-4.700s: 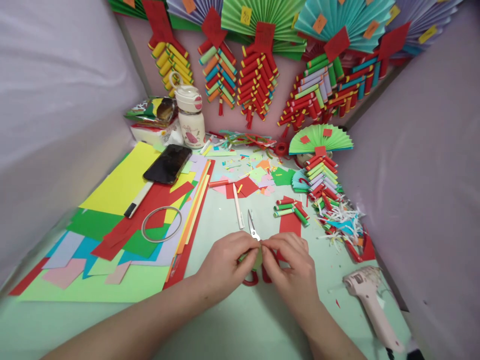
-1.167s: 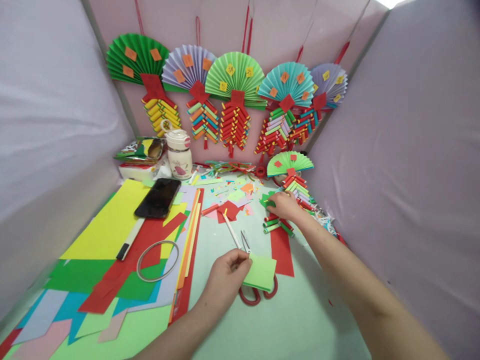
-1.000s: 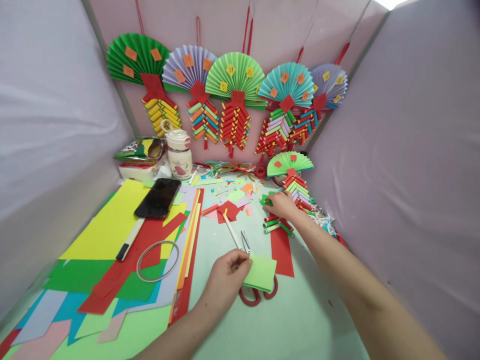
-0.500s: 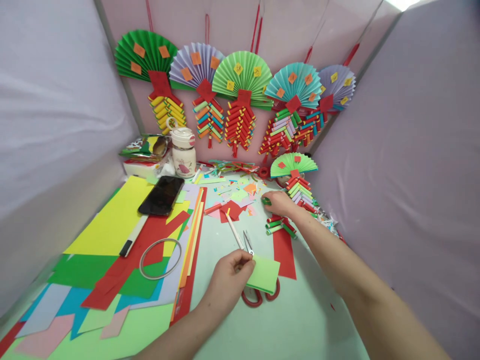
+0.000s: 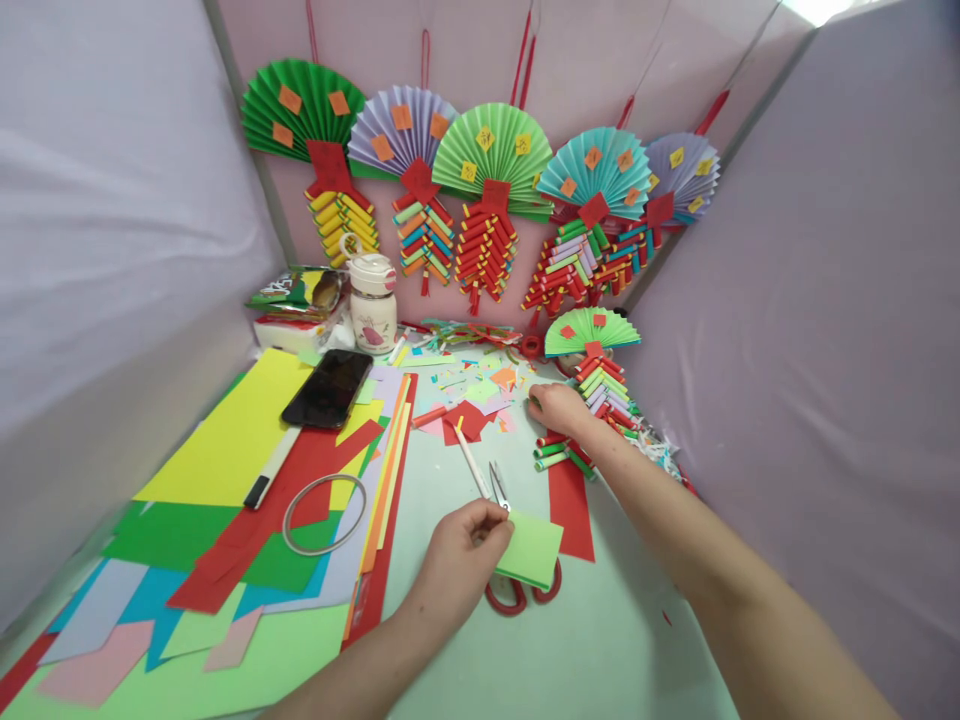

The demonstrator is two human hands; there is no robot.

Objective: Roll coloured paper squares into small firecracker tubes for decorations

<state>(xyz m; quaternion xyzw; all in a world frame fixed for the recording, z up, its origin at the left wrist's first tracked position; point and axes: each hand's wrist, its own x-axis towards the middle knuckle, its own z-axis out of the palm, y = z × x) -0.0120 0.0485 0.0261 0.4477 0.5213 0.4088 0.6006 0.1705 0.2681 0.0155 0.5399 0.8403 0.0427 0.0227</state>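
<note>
My left hand (image 5: 469, 545) pinches a small stack of light green paper (image 5: 534, 550) by its left edge, above the table. Partly under that paper lie scissors (image 5: 551, 585) with red handles, blades pointing away. A white pen (image 5: 471, 458) rests beside the blades. My right hand (image 5: 559, 408) is farther off with its fingers closed; whatever they hold is hidden. Just below that hand, red and green rolled paper tubes (image 5: 553, 460) lie at the top of a red paper strip (image 5: 570, 510).
Coloured paper sheets (image 5: 217, 430) cover the left side, with a phone (image 5: 328, 388), a marker (image 5: 271, 470) and a silver ring (image 5: 289, 530) on them. A bottle (image 5: 373, 315) stands behind. Paper fans (image 5: 491, 150) with tube strings hang at the back. Paper scraps (image 5: 480, 385) litter the middle.
A green bit that showed at my right fingertips is out of sight now. The view has shifted slightly; my left hand still holds the light green paper.
</note>
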